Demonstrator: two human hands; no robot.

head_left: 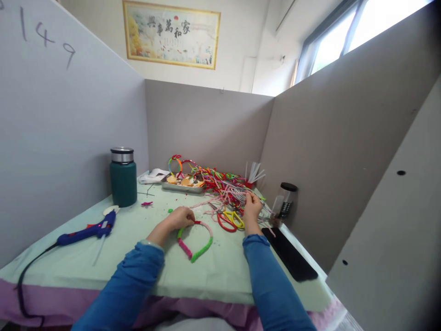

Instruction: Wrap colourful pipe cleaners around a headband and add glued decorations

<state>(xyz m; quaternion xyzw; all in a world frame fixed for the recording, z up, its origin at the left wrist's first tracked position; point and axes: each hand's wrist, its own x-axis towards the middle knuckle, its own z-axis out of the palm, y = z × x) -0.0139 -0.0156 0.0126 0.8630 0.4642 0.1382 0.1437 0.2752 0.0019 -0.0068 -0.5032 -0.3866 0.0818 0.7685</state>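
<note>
A wrapped band point(202, 253) in green, pink and red lies in a rounded loop on the pale green table cover. My left hand point(181, 218) is at the loop's upper left, its fingers closed on the band. Farther right, my right hand point(252, 205) reaches to the edge of a heap of colourful fuzzy strips point(223, 181). Its fingers are pinched together by the pale strips; what lies between them is too small to make out. Red-handled scissors point(226, 223) and yellow-handled scissors point(234, 219) lie between my hands.
A blue glue gun point(87, 231) with its cord lies at left, near a green bottle point(123, 179). A metal tray point(183, 187) stands at the back. At right are a black phone-like slab point(291, 255) and a clear, black-lidded bottle point(284, 201). Grey partitions point(210, 124) enclose the table.
</note>
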